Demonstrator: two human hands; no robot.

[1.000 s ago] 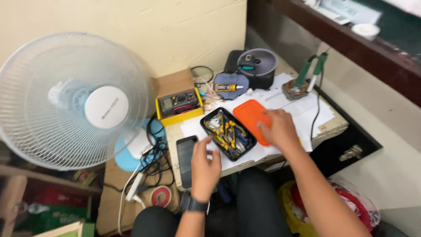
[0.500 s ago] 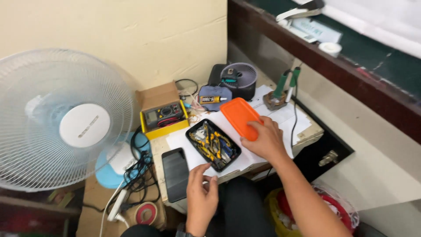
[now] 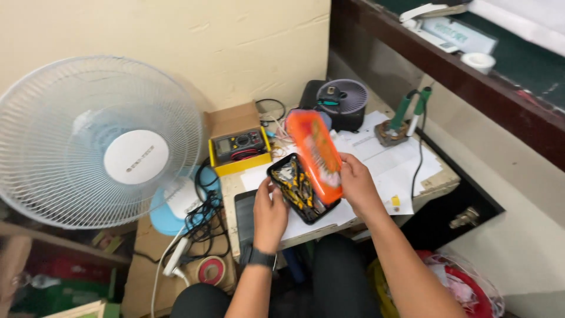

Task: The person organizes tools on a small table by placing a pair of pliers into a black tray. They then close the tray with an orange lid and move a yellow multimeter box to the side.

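Two hands now meet over a small black case (image 3: 297,191) of tools on a cluttered work table (image 3: 412,171). Half a second earlier the orange lid (image 3: 315,154) lay flat on the paper beside the case under the right hand; now it stands tilted on edge over the case's far side, as if being swung down to close it. The right hand (image 3: 356,187) grips the lid's lower right edge, fingers curled around it, forearm reaching in from the lower right. The left hand (image 3: 269,213), wearing a dark wristband, has moved up from the table edge to clasp the case's near left rim, thumb on top. A dark phone (image 3: 246,212) lies just left of the case, a yellow multimeter (image 3: 239,148) behind it, and a large white fan (image 3: 97,144) stands at the left.
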